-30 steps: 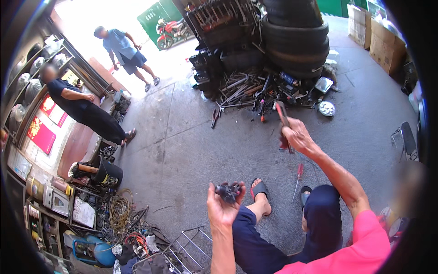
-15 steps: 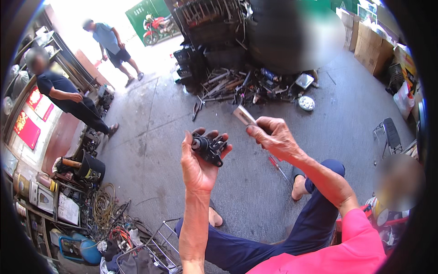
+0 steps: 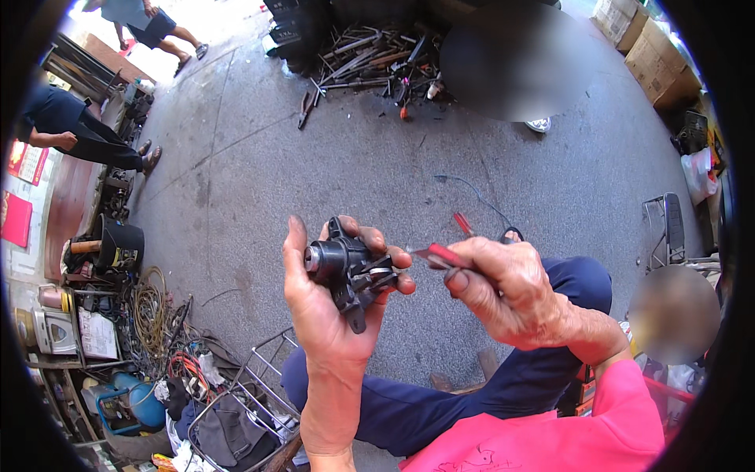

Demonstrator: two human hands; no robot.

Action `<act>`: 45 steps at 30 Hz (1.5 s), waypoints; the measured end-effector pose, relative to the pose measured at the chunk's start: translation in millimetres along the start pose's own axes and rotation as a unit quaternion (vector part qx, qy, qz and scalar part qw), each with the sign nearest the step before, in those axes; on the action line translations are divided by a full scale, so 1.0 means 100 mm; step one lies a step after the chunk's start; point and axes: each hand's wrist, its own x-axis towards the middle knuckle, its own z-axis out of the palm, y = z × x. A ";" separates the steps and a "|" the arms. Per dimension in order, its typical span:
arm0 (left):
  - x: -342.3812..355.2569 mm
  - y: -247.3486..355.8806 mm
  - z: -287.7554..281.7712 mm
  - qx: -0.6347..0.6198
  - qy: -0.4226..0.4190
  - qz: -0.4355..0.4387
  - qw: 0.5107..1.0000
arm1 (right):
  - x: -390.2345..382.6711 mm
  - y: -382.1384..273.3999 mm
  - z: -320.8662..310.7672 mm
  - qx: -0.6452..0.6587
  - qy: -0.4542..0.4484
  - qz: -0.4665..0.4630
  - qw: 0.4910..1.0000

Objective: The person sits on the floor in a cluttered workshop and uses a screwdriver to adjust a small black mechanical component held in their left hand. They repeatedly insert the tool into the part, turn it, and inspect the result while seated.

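Black part (image 3: 342,259) with a shiny round end sits up in the left hand (image 3: 330,318), above the person's lap. The left fingers curl around it. The right hand (image 3: 511,295) grips a red tool (image 3: 442,255), with its tip near the left fingertips. The floor (image 3: 236,204) is gray, with dark stains and long lines. A screwdriver (image 3: 462,223) lies on it. Farther off is a big pile of tools (image 3: 370,59). Boxes (image 3: 657,67) stand at the far right. A bucket (image 3: 122,240) and messy wires (image 3: 149,307) fill the left side, and two people (image 3: 75,126) stand beyond.
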 end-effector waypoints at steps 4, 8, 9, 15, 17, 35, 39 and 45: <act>0.02 -0.07 0.03 0.021 0.047 0.033 0.998 | -0.04 0.03 0.07 -0.021 -0.032 -0.019 0.999; 0.01 -0.09 0.03 0.047 0.047 0.083 0.994 | -0.02 0.03 0.10 -0.036 -0.041 -0.009 0.998; -0.01 -0.10 0.05 0.054 0.042 0.097 0.993 | -0.01 0.02 0.09 -0.022 -0.050 -0.005 0.999; -0.03 -0.13 0.12 0.097 0.030 0.152 0.983 | 0.01 0.02 0.11 0.064 -0.099 0.036 0.992; -0.03 -0.14 0.11 0.111 0.023 0.155 0.981 | 0.00 0.04 0.12 0.109 -0.112 0.067 0.985; -0.03 -0.30 0.07 0.157 -0.005 0.278 0.948 | 0.05 0.11 0.32 -0.069 0.063 0.001 0.996; -0.04 -0.35 0.05 0.195 -0.004 0.305 0.932 | 0.05 0.09 0.30 -0.091 0.076 -0.009 0.993; 0.01 -0.32 0.04 0.239 -0.008 0.336 0.911 | 0.16 0.08 0.03 0.084 -0.073 0.168 0.979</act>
